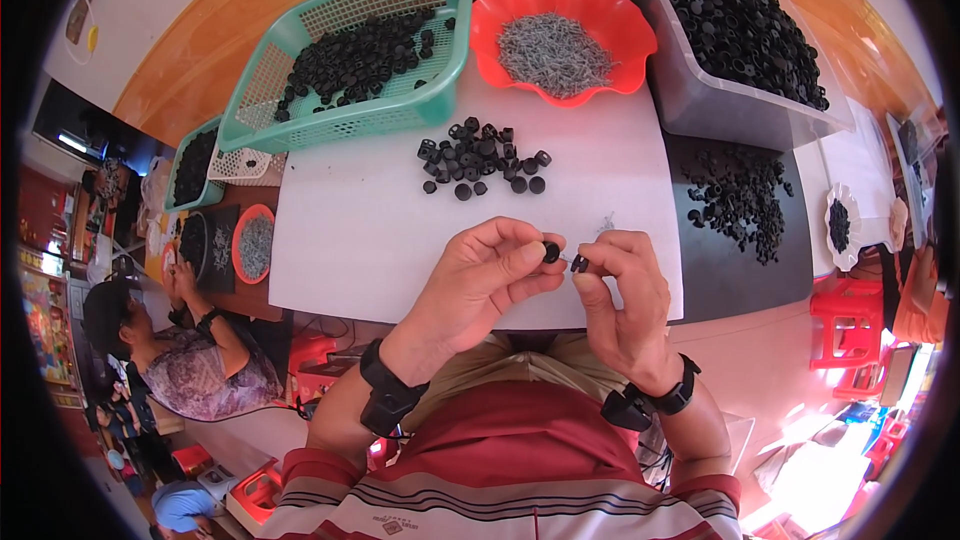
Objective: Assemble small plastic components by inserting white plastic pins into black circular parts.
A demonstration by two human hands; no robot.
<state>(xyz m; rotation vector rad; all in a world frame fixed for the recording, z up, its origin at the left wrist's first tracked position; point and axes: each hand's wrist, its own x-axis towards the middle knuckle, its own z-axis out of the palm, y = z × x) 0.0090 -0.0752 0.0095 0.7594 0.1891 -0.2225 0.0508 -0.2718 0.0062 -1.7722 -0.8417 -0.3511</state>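
Over the front of the white work sheet (350,230), my two hands are close together. My left hand (490,265) is closed, pinching a round black plastic part (551,251) between thumb and fingers. Beside it, my right hand (625,290) grips a smaller black plastic part (579,263) by its fingertips. Something thin and pale shows between the two parts, too small to make out surely. Beyond my hands lies a loose pile of black plastic caps (485,155). A few small grey screws (606,223) rest just past my right fingers.
A green basket (455,40) of black parts stands far left. Next to it are a red bowl (640,40) of grey screws and a grey bin (690,110) of black parts. Small black pieces (740,200) cover a dark mat at right. Another person (190,360) works at left.
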